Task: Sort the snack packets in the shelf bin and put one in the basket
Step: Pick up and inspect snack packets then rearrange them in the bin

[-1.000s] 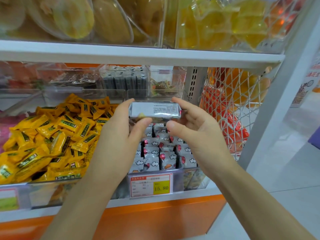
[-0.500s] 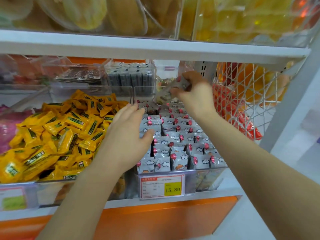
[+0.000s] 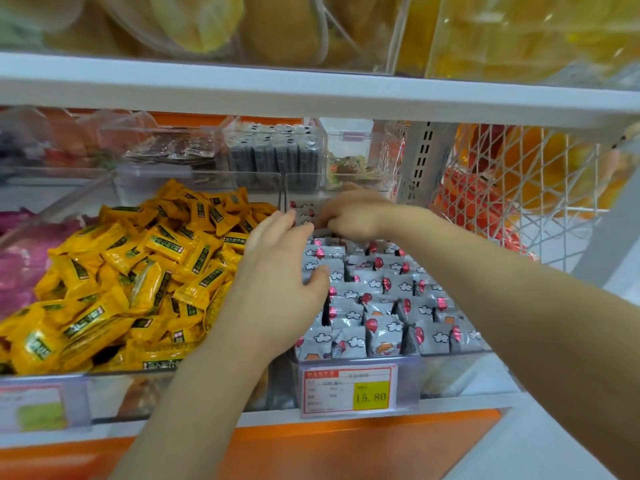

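Note:
A clear shelf bin [image 3: 446,370] holds rows of upright grey snack packets [image 3: 381,306] printed with red balloons and white clouds. My right hand [image 3: 353,213] reaches to the back of the bin, its fingers curled round a grey packet [image 3: 304,213] there. My left hand [image 3: 277,271] lies over the left side of the rows with fingers nearly straight, fingertips touching packets near the back and the thumb resting on one. No basket is in view.
A bin heaped with yellow packets [image 3: 138,271] stands to the left. A price tag reading 15.80 [image 3: 348,391] hangs on the front. Smaller clear boxes [image 3: 273,150] sit behind. A white mesh rack [image 3: 519,188] with orange bags is to the right; a shelf board [image 3: 311,84] overhangs.
One second ago both hands held one grey packet in front of the bin. My right hand carried it to the back row and lowered it; my left hand let go and moved onto the packets.

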`<state>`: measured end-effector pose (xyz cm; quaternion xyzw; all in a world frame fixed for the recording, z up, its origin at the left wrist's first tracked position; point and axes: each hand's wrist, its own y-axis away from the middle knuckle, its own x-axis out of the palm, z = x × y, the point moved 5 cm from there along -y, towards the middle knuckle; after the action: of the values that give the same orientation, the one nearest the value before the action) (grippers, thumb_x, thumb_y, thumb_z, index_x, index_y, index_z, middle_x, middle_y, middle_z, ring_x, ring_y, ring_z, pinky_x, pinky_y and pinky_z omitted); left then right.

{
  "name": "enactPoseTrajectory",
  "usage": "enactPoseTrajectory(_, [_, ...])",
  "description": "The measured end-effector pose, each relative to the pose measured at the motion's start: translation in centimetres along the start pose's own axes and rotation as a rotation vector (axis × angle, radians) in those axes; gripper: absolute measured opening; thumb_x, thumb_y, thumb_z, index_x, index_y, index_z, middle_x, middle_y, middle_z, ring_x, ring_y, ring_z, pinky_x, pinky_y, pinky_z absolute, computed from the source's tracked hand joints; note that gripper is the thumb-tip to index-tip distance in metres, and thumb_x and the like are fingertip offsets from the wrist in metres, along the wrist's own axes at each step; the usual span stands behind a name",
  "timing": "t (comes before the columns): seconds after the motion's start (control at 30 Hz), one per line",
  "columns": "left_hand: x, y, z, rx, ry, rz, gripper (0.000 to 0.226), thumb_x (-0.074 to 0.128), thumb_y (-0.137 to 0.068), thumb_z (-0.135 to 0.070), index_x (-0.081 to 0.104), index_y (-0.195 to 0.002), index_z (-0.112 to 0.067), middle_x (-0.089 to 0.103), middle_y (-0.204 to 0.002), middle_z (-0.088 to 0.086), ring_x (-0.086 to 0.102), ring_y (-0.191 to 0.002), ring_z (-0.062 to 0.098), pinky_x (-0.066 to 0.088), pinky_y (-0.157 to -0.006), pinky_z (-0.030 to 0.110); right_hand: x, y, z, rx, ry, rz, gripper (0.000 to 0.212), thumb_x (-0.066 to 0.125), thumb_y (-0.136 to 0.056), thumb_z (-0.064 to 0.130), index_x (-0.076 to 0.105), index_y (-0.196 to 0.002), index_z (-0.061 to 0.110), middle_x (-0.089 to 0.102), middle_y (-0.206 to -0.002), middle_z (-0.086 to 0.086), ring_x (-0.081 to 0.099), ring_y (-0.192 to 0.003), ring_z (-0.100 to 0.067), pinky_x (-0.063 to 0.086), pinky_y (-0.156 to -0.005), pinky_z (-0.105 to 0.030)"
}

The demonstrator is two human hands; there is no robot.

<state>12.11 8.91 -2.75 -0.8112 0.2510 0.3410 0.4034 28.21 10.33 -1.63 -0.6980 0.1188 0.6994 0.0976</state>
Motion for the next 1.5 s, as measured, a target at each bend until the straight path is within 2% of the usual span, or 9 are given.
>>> enactPoseTrajectory(0.17, [-0.1,0.1,-0.1,-0.007,0.018,-0.012,0.057,0.050,-0.090,-0.033,0.032,-0.143,-0.023,0.020,-0.153,-0.007,0.006,-0.137,0.003,0.000,-0.101,0.019,-2.2,-1.4,-1.6,0.058,-0.319,-0.238,0.024,0.046,-0.094,0.008,0.066,-0.103,0.018,0.061,-0.122,-0.001,0.055,-0.112,-0.018,0.043,-0.096,-0.029])
enactPoseTrajectory(0.4, [0.0,0.1,0.0,-0.014,0.014,-0.024,0.055,0.049,-0.090,-0.032,0.033,-0.143,-0.024,0.020,-0.153,-0.007,0.006,-0.138,0.005,0.000,-0.100,0.019,-0.9,-3.1,-0.3,0.071,0.057,-0.333,0.015,0.058,-0.091,0.030,0.066,-0.094,0.017,0.062,-0.113,-0.001,0.039,-0.126,-0.025,0.042,-0.098,-0.041])
enactPoseTrajectory(0.57, [0.0,0.0,0.1,-0.014,0.017,-0.026,0.056,0.049,-0.090,-0.032,0.032,-0.143,-0.022,0.020,-0.153,-0.006,0.007,-0.139,0.007,0.002,-0.102,0.020,-3.7,-0.3,-1.5,0.119,-0.490,-0.516,0.010,0.056,-0.092,0.021,0.056,-0.085,0.014,0.060,-0.088,0.001,0.056,-0.082,-0.013,0.039,-0.063,-0.014])
enactPoseTrajectory(0.77, [-0.4,0.1,-0.1,-0.025,0.077,-0.064,0.057,0.044,-0.091,-0.041,0.033,-0.143,-0.019,0.028,-0.150,-0.005,0.015,-0.137,0.009,0.004,-0.102,0.018,-4.8,8.8,-2.8,0.252,-1.068,-0.790,0.005,0.050,-0.094,0.007,0.051,-0.096,0.002,0.063,-0.098,-0.014,0.065,-0.071,-0.017,0.057,-0.056,-0.029])
enactPoseTrajectory(0.93, [-1.5,1.2,-0.7,-0.044,0.072,-0.196,0.054,0.031,-0.092,-0.046,0.049,-0.132,-0.015,0.042,-0.139,0.000,0.023,-0.126,0.012,0.015,-0.103,0.026,-2.2,15.3,-2.0,0.254,-1.563,-0.728,0.009,0.049,-0.095,0.008,0.047,-0.087,0.006,0.060,-0.089,-0.015,0.062,-0.060,-0.015,0.056,-0.054,-0.027])
enactPoseTrajectory(1.07, [-1.5,2.1,-1.6,-0.064,0.130,-0.205,0.048,0.026,-0.097,-0.044,0.062,-0.114,-0.016,0.048,-0.131,-0.003,0.028,-0.122,0.013,0.020,-0.099,0.030,-0.3,17.2,-0.8,0.154,-1.799,-0.686,0.016,0.049,-0.095,0.008,0.047,-0.079,0.009,0.056,-0.055,0.005,0.062,-0.060,-0.015,0.052,-0.055,-0.022])
enactPoseTrajectory(1.23, [-2.5,1.8,-1.5,-0.089,0.241,-0.251,0.028,0.037,-0.094,-0.037,0.061,-0.094,-0.023,0.059,-0.102,-0.005,0.048,-0.104,0.014,0.034,-0.088,0.029,0.1,17.3,-0.1,0.104,-1.882,-0.607,0.009,0.058,-0.087,0.007,0.057,-0.093,0.001,0.062,-0.081,-0.010,0.067,-0.068,-0.017,0.053,-0.059,-0.021])
enactPoseTrajectory(1.33, [-3.2,1.9,-1.3,-0.142,0.470,-0.283,0.009,0.048,-0.089,-0.037,0.055,-0.085,-0.032,0.058,-0.088,-0.010,0.051,-0.083,-0.003,0.040,-0.069,0.008,0.3,17.1,0.0,0.109,-1.882,-0.590,0.008,0.061,-0.081,0.010,0.057,-0.083,0.003,0.066,-0.071,-0.007,0.068,-0.067,-0.017,0.054,-0.060,-0.019])
enactPoseTrajectory(1.5, [-3.6,1.9,-0.7,-0.208,0.609,-0.312,0.027,0.044,-0.093,-0.038,0.056,-0.078,-0.019,0.060,-0.076,-0.003,0.058,-0.068,-0.003,0.044,-0.059,0.011,0.4,16.8,0.4,0.076,-1.920,-0.600,0.019,0.064,-0.071,0.019,0.057,-0.081,0.004,0.067,-0.066,-0.008,0.068,-0.063,-0.016,0.054,-0.058,-0.019])
